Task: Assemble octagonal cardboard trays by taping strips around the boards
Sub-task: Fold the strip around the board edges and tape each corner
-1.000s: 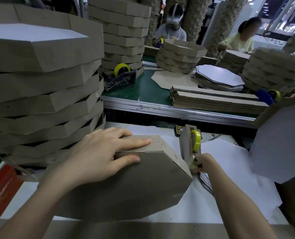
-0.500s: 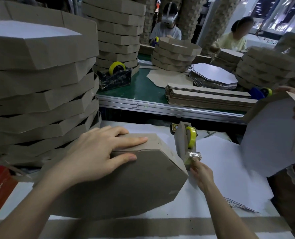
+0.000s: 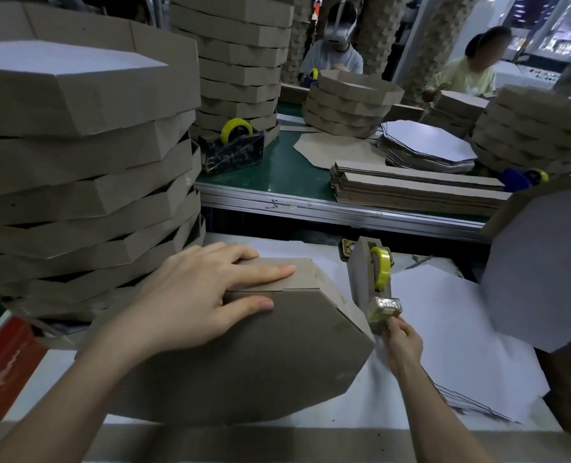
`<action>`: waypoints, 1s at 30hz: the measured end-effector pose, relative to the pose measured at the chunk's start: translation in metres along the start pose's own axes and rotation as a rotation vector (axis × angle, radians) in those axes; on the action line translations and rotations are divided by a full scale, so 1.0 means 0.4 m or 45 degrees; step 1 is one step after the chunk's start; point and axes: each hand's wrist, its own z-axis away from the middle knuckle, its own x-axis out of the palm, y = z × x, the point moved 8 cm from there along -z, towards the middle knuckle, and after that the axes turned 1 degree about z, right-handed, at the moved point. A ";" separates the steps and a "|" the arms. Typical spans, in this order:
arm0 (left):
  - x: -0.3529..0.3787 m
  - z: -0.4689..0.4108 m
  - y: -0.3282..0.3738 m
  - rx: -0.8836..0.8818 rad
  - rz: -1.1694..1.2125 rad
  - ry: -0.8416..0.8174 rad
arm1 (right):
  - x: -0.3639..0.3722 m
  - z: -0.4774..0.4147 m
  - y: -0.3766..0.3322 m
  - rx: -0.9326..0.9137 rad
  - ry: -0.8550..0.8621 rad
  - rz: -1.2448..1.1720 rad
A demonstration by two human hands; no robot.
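An octagonal cardboard tray (image 3: 244, 355) stands tilted on its edge on the white table, brown bottom facing me. My left hand (image 3: 197, 295) holds its top edge, fingers flat over the side strip and thumb on the board face. Just right of the tray stands a cardboard-clad tape dispenser (image 3: 370, 279) with a yellowish tape roll. My right hand (image 3: 401, 345) is at the dispenser's cutter end, fingertips pinching the clear tape end there.
A tall stack of finished trays (image 3: 77, 162) fills the left. White octagonal boards (image 3: 444, 329) lie on the table at right. Another person's tray (image 3: 544, 262) stands at the right edge. Beyond, a green conveyor (image 3: 287, 168) carries strips, boards and another dispenser.
My right hand has slid down and toward me from the dispenser's cutter, drawing tape. The left hand and the tray have stayed put. The tray at the right edge has shifted.
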 end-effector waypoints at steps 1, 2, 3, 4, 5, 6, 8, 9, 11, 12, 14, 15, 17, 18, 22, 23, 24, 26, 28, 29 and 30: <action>0.000 0.000 0.000 0.001 0.000 0.000 | -0.012 0.001 0.010 0.012 0.025 -0.002; 0.002 0.000 -0.001 -0.003 -0.002 -0.005 | -0.024 0.006 0.023 0.020 0.042 0.020; 0.002 0.001 -0.002 -0.010 -0.006 -0.011 | -0.031 0.014 0.036 0.022 0.038 0.045; 0.000 0.001 -0.004 -0.018 -0.006 -0.013 | -0.030 0.027 0.044 0.022 0.015 0.067; -0.003 0.001 -0.002 -0.025 0.006 -0.011 | -0.020 0.044 0.047 0.023 -0.027 0.072; -0.005 -0.002 0.003 -0.026 0.021 -0.011 | -0.004 0.065 0.041 0.018 -0.087 0.079; -0.004 -0.017 0.025 -0.004 -0.001 0.000 | 0.043 0.116 -0.012 -0.064 -0.241 0.155; -0.001 -0.028 0.041 0.012 -0.040 0.015 | 0.069 0.148 -0.055 -0.131 -0.320 0.212; 0.006 -0.050 0.068 0.022 -0.092 0.037 | 0.113 0.212 -0.148 -0.268 -0.469 0.318; 0.007 -0.055 0.076 0.016 -0.088 0.045 | 0.128 0.243 -0.199 -0.350 -0.519 0.381; 0.003 -0.054 0.075 0.004 -0.024 0.067 | 0.142 0.300 -0.302 -0.516 -0.550 0.468; -0.002 -0.046 0.071 0.002 0.025 0.078 | 0.143 0.327 -0.354 -0.588 -0.564 0.466; -0.008 -0.023 0.063 0.001 0.095 0.089 | 0.151 0.393 -0.453 -0.681 -0.702 0.400; -0.010 -0.012 0.059 0.001 0.118 0.091 | 0.159 0.427 -0.490 -0.659 -0.824 0.346; -0.026 0.015 0.044 -0.034 0.202 0.083 | 0.174 0.579 -0.599 -0.588 -1.191 0.246; -0.031 0.018 0.037 -0.055 0.206 0.102 | 0.179 0.617 -0.615 -0.588 -1.257 0.236; -0.034 0.020 0.030 -0.070 0.199 0.122 | 0.183 0.653 -0.628 -0.602 -1.313 0.233; -0.035 0.027 0.026 -0.063 0.155 0.149 | 0.193 0.711 -0.642 -0.658 -1.378 0.254; -0.033 0.036 0.030 -0.021 0.106 0.172 | 0.203 0.745 -0.639 -0.687 -1.422 0.299; -0.033 0.041 0.033 0.001 0.101 0.183 | 0.208 0.757 -0.634 -0.694 -1.440 0.324; -0.033 0.045 0.035 0.020 0.107 0.191 | 0.212 0.763 -0.627 -0.700 -1.442 0.358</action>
